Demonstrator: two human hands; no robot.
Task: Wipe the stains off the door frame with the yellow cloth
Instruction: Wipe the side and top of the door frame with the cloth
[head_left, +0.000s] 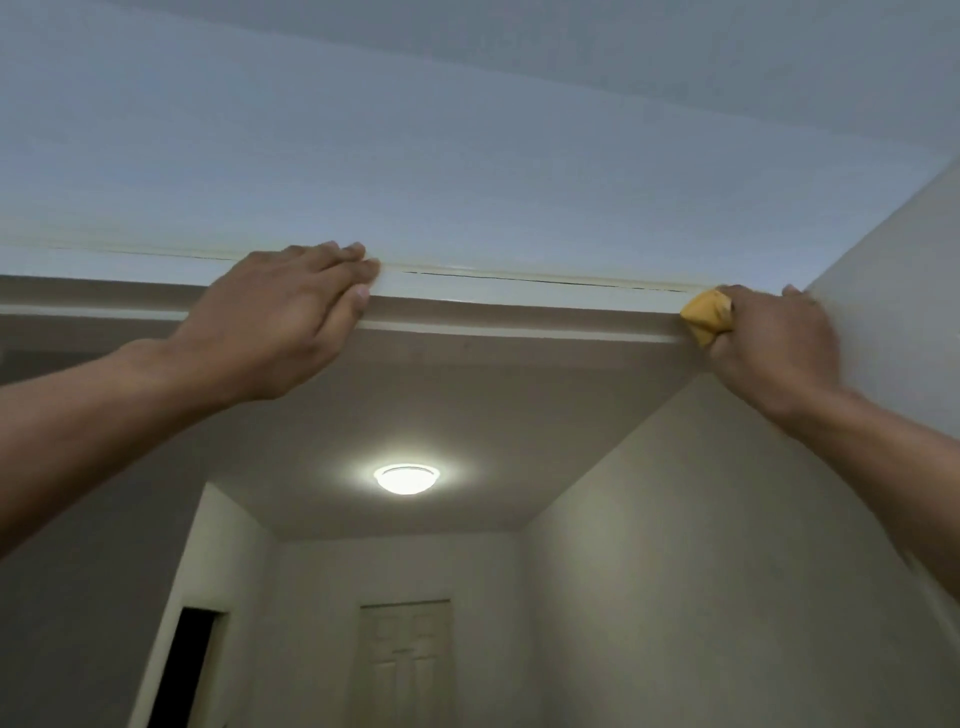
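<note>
The camera looks up at the top rail of a white door frame (519, 296), which runs across the view and meets a pale side wall (893, 291) at the right. A thin dark crack line runs along the seam where the frame's upper edge meets the wall above (467, 171). The left hand (280, 317) lies flat against the frame's face, fingers (353, 260) held together and extended, their tips at the seam. The right hand (769, 343) is in the far right corner, closed around a bunched yellow cloth (704, 312) and pressing it against the frame's face and lower edge; only a wedge of cloth pokes out to the left of the fist. Stains on the frame are hard to make out in this dim light. Beyond the opening, a hallway shows a lit round ceiling lamp (406, 478), a closed panelled door (405, 665) at the far end, and a dark doorway (187, 670) at lower left.
</note>
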